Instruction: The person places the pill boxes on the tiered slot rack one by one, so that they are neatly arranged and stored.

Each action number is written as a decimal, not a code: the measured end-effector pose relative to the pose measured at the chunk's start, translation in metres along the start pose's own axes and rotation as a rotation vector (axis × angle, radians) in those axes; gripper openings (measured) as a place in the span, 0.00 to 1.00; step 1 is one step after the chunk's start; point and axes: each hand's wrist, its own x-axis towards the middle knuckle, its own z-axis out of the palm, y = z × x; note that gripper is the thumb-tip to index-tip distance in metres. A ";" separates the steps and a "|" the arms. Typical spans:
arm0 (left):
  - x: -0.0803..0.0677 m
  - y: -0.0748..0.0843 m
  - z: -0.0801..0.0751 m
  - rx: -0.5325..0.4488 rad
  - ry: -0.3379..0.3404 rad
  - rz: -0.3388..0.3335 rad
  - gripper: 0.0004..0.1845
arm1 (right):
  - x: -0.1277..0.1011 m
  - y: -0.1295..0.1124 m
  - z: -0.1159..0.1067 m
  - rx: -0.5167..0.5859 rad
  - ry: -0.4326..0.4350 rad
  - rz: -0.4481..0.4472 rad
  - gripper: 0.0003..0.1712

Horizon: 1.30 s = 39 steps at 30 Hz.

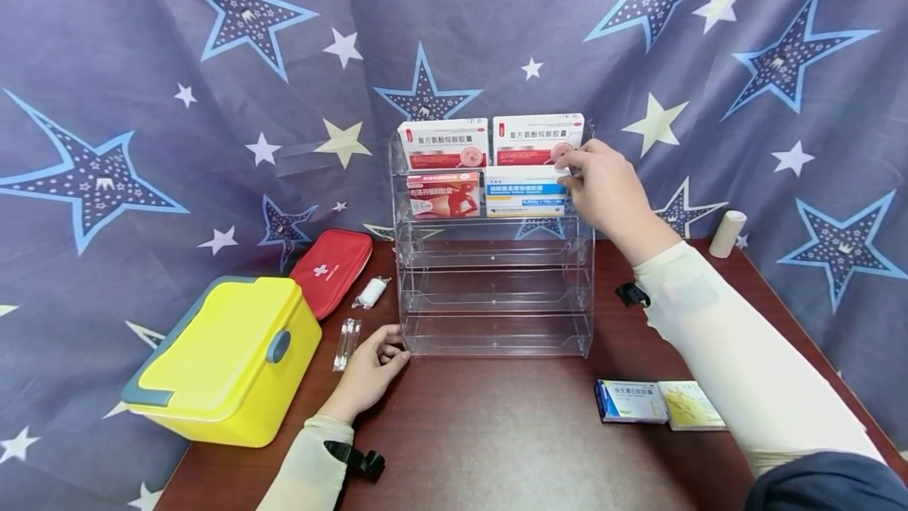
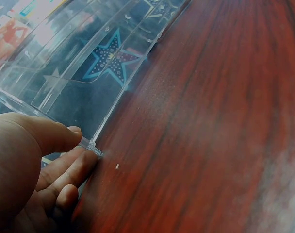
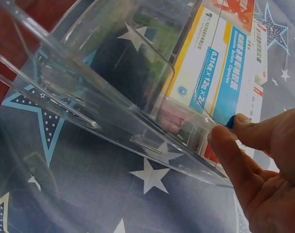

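Note:
A clear plastic tiered display rack (image 1: 489, 347) stands on the table. My left hand (image 1: 370, 373) grips its lower left front corner; in the left wrist view the thumb lies on one side of the edge and fingers on the other. On the second tier, at the right, a white-and-blue capsule box (image 1: 521, 195) leans in its slot. The thumb and forefinger of my right hand (image 1: 608, 189) pinch its upper right edge, close to the rack's side. Left of it is a red-orange medicine box (image 1: 444, 197). Two white-and-red capsule boxes (image 1: 445, 140) fill the top tier.
A blue-and-white box (image 1: 631, 402) and a yellow box (image 1: 690, 404) lie at the right, near my right forearm. On the left are a yellow lidded case (image 1: 227, 361), a red first-aid pouch (image 1: 329, 274) and small wrapped items. A white roll (image 1: 727, 233) stands far right.

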 end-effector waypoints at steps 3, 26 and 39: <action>0.000 0.000 0.000 0.000 -0.003 0.001 0.21 | -0.001 0.000 -0.001 0.003 0.007 -0.003 0.12; 0.000 -0.002 0.001 -0.035 -0.002 0.010 0.21 | -0.042 0.025 -0.030 0.183 0.150 0.017 0.09; 0.001 -0.003 0.000 -0.028 -0.003 0.009 0.21 | -0.203 0.137 -0.065 0.188 -0.140 0.132 0.21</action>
